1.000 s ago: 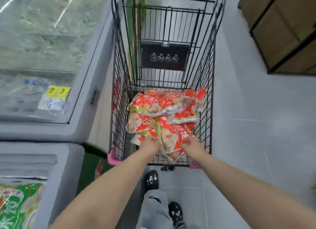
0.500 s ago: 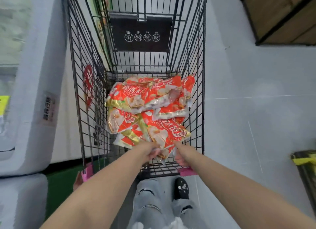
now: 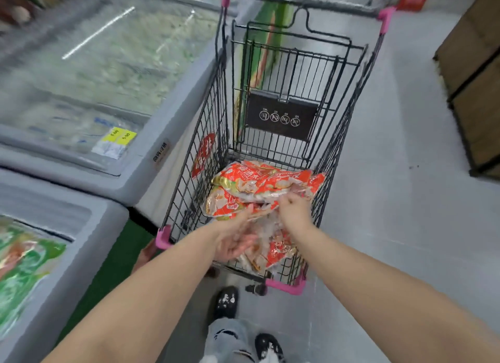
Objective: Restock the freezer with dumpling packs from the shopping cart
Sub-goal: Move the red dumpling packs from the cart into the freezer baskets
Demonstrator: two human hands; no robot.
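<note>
Several red-and-orange dumpling packs (image 3: 259,181) lie heaped in the bottom of the black wire shopping cart (image 3: 205,135) with pink corners. One pack (image 3: 273,250), blurred, is tipped up against the cart's near end between my hands. My left hand (image 3: 235,240) is palm up with fingers spread, touching that pack's left side. My right hand (image 3: 295,211) reaches over it and pinches the edge of a pack on top of the heap. To the left stands the freezer (image 3: 167,124) with a frosted glass lid.
A second freezer (image 3: 102,227) at the near left holds green packs (image 3: 21,270). Yellow price tags (image 3: 119,136) sit on the far lid. Brown boxes in a black frame (image 3: 476,92) stand at the right. Grey floor lies right of the cart; my shoes (image 3: 226,303) are below it.
The view swung back, so the freezers show again. The near pack has been raised and tipped up. My left hand has opened palm up and my right hand has moved forward onto the heap.
</note>
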